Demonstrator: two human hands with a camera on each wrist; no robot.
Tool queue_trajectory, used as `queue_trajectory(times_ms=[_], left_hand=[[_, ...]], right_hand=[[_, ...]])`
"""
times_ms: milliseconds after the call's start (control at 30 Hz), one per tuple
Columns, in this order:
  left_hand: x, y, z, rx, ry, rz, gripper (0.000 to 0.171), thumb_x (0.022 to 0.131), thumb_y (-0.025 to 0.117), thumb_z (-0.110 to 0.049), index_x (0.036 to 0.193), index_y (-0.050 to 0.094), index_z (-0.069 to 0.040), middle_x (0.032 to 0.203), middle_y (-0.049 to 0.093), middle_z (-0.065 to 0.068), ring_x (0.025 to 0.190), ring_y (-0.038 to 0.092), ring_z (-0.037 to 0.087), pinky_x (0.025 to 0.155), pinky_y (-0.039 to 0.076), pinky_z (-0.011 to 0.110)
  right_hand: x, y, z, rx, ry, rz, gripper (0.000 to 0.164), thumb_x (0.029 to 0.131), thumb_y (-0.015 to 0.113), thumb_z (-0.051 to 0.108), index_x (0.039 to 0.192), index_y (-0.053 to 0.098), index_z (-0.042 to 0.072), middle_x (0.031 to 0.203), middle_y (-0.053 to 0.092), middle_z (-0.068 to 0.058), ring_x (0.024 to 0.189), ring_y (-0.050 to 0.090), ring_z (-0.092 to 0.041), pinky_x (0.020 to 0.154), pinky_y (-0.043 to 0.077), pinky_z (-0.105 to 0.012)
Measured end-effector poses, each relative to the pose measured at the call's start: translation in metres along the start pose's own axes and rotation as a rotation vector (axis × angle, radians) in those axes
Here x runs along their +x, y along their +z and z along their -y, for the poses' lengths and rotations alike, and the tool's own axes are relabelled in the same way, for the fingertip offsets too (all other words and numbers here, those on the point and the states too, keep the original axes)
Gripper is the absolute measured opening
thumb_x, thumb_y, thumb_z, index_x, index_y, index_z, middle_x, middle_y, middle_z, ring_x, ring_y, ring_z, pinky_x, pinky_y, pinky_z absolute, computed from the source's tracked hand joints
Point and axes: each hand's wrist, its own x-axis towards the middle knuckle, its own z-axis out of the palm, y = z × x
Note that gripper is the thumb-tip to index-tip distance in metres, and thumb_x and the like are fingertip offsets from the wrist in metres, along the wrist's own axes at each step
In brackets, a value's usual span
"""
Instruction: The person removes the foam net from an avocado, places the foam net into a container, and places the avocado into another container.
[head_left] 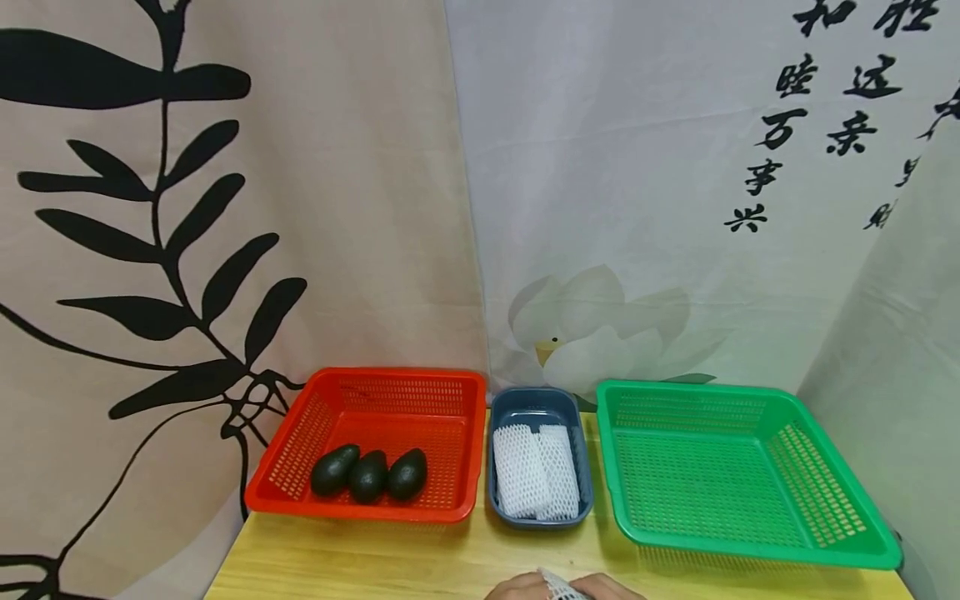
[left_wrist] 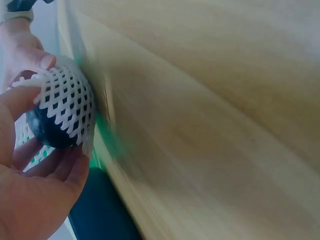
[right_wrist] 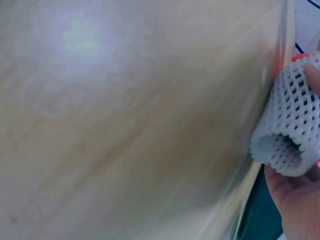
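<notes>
Both hands are at the bottom edge of the head view, around a white foam net sleeve [head_left: 558,586]. In the left wrist view a dark avocado [left_wrist: 47,131] sits partly inside that sleeve, its bare end toward the left palm. My left hand [left_wrist: 37,200] holds the avocado, thumb at the sleeve's edge and fingers curled beneath. My right hand [right_wrist: 302,202] grips the sleeve from the other side, with thumb above and fingers below. The sleeve's far end is an open tube in the right wrist view, with something dark deep inside.
A red basket [head_left: 408,379] with three avocados [head_left: 368,477] stands at the back left. The blue-grey bin [head_left: 540,400] in the middle holds white foam net sleeves [head_left: 521,471]. On the right is a green basket [head_left: 697,475]. All stand on a wooden table [head_left: 360,554] before a printed curtain.
</notes>
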Motion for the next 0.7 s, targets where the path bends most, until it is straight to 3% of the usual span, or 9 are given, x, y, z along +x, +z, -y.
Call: queue_trajectory(times_ms=[100, 167, 333, 400, 600, 700], left_hand=[[-0.001, -0.007, 0.001, -0.061, -0.051, 0.161, 0.028, 0.098, 0.046, -0.025, 0.121, 0.06, -0.02, 0.125, 0.053, -0.008, 0.115, 0.043, 0.001, 0.096, 0.034, 0.014], [0.0, -0.006, 0.001, -0.088, -0.093, 0.171, 0.025, 0.096, 0.05, -0.022, 0.118, 0.061, -0.018, 0.119, 0.056, -0.007, 0.11, 0.046, 0.0, 0.094, 0.035, 0.013], [0.0, 0.0, -0.001, -0.259, -0.363, 0.17, 0.019, 0.096, 0.05, -0.02, 0.111, 0.059, -0.013, 0.109, 0.061, -0.002, 0.102, 0.052, -0.003, 0.085, 0.039, 0.008], [0.0, 0.001, -0.002, -0.308, -0.43, 0.181, 0.019, 0.097, 0.049, -0.018, 0.112, 0.058, -0.011, 0.112, 0.061, 0.002, 0.105, 0.053, -0.001, 0.086, 0.04, 0.009], [-0.002, 0.001, 0.001, -0.269, -0.427, 0.19, 0.018, 0.095, 0.051, -0.015, 0.11, 0.058, -0.009, 0.109, 0.063, 0.005, 0.103, 0.056, 0.003, 0.086, 0.04, 0.01], [-0.001, 0.0, 0.0, -0.232, -0.461, 0.197, 0.017, 0.095, 0.052, -0.02, 0.109, 0.059, -0.013, 0.106, 0.064, 0.001, 0.099, 0.056, 0.002, 0.082, 0.04, 0.01]], right_hand=[[0.0, 0.0, -0.002, 0.022, -0.012, -0.004, 0.031, 0.089, 0.066, 0.025, 0.118, 0.058, 0.029, 0.106, 0.059, 0.017, 0.09, 0.059, 0.0, 0.075, 0.044, -0.011], [-0.001, 0.001, -0.005, 0.011, -0.043, -0.024, 0.032, 0.087, 0.068, 0.022, 0.117, 0.058, 0.028, 0.106, 0.06, 0.016, 0.091, 0.059, -0.001, 0.075, 0.043, -0.01], [-0.003, 0.004, -0.011, -0.014, -0.079, -0.085, 0.034, 0.083, 0.071, 0.016, 0.114, 0.06, 0.027, 0.104, 0.061, 0.016, 0.087, 0.059, 0.0, 0.073, 0.043, -0.009], [-0.003, 0.005, -0.012, -0.003, -0.072, -0.095, 0.035, 0.083, 0.072, 0.016, 0.113, 0.06, 0.028, 0.102, 0.062, 0.016, 0.086, 0.06, 0.0, 0.072, 0.043, -0.009], [-0.002, 0.006, -0.016, -0.018, -0.093, -0.086, 0.036, 0.083, 0.072, 0.015, 0.115, 0.06, 0.026, 0.103, 0.062, 0.014, 0.088, 0.06, -0.002, 0.074, 0.043, -0.01], [-0.002, 0.008, -0.018, -0.016, -0.119, -0.085, 0.037, 0.082, 0.072, 0.014, 0.116, 0.06, 0.025, 0.104, 0.062, 0.014, 0.088, 0.06, -0.001, 0.075, 0.043, -0.009]])
